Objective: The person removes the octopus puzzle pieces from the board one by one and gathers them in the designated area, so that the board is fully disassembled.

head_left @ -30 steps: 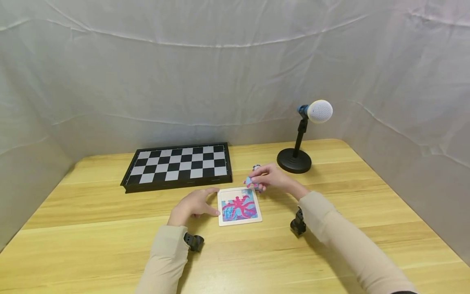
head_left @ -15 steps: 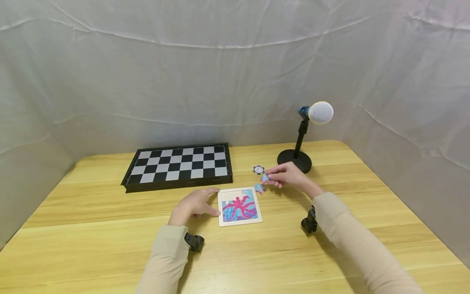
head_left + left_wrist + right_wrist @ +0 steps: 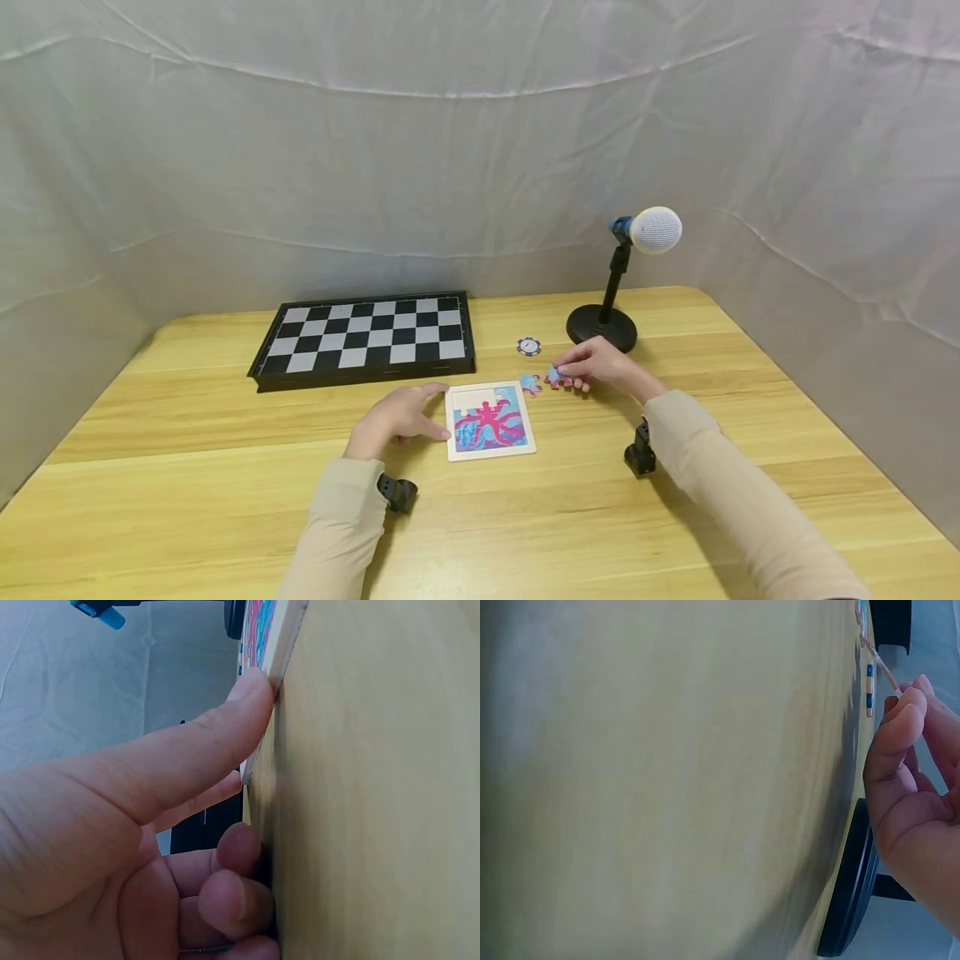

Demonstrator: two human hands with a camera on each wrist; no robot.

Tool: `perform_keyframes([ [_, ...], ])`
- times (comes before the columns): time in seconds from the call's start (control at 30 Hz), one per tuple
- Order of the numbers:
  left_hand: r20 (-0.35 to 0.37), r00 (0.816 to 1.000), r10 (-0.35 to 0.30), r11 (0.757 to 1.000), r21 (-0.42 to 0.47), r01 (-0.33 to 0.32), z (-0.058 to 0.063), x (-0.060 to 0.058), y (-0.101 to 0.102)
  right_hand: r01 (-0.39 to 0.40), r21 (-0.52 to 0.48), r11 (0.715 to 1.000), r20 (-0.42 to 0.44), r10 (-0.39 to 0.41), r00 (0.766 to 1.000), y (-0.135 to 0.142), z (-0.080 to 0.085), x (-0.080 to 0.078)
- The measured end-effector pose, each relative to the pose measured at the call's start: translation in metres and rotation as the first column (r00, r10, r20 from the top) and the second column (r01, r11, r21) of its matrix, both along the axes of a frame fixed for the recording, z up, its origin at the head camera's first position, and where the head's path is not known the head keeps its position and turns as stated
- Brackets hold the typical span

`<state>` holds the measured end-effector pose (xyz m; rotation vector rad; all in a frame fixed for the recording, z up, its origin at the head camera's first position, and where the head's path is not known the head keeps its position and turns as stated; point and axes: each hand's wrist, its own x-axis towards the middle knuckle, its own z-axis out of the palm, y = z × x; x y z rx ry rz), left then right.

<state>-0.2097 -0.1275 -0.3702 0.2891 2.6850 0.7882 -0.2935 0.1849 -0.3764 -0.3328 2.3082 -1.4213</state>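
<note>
A square jigsaw puzzle [image 3: 491, 421] with a pink octopus picture lies in a pale frame; part of its upper left shows bare backing. My left hand [image 3: 397, 421] touches the frame's left side, its thumb [image 3: 251, 697] on the edge and its forefinger at the upper corner. The other fingers bend in against the table in the left wrist view. My right hand [image 3: 603, 367] pinches a blue and pink puzzle piece [image 3: 557, 377] between thumb and fingertips, tilted up in the right wrist view [image 3: 885, 669]. Another puzzle piece [image 3: 531, 383] lies between it and the frame.
A black-and-white chessboard [image 3: 367, 337] lies behind the left hand. A round poker chip [image 3: 528, 346] sits beyond the loose piece. A microphone [image 3: 655, 231] on a stand with a round black base [image 3: 602, 329] stands behind the right hand. Grey cloth surrounds the wooden table.
My right hand has moved right, away from the frame, and then slightly nearer, with the puzzle piece in its fingers. The loose piece and the poker chip came into fuller view. My left hand stayed put.
</note>
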Motion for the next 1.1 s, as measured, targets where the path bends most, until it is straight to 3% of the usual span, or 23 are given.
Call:
perform_keyframes([
  [0.37,0.007,1.0,-0.001,1.0,0.011,0.001,-0.0013,-0.0015,-0.0002,-0.035,0.083,0.996,-0.015,0.036,0.999,-0.0031,0.0003,0.0009],
  [1.1,-0.001,1.0,-0.007,1.0,0.008,0.007,0.0007,-0.001,-0.0007,0.008,0.208,0.978,-0.086,0.01,0.996,-0.008,0.0095,0.0043],
])
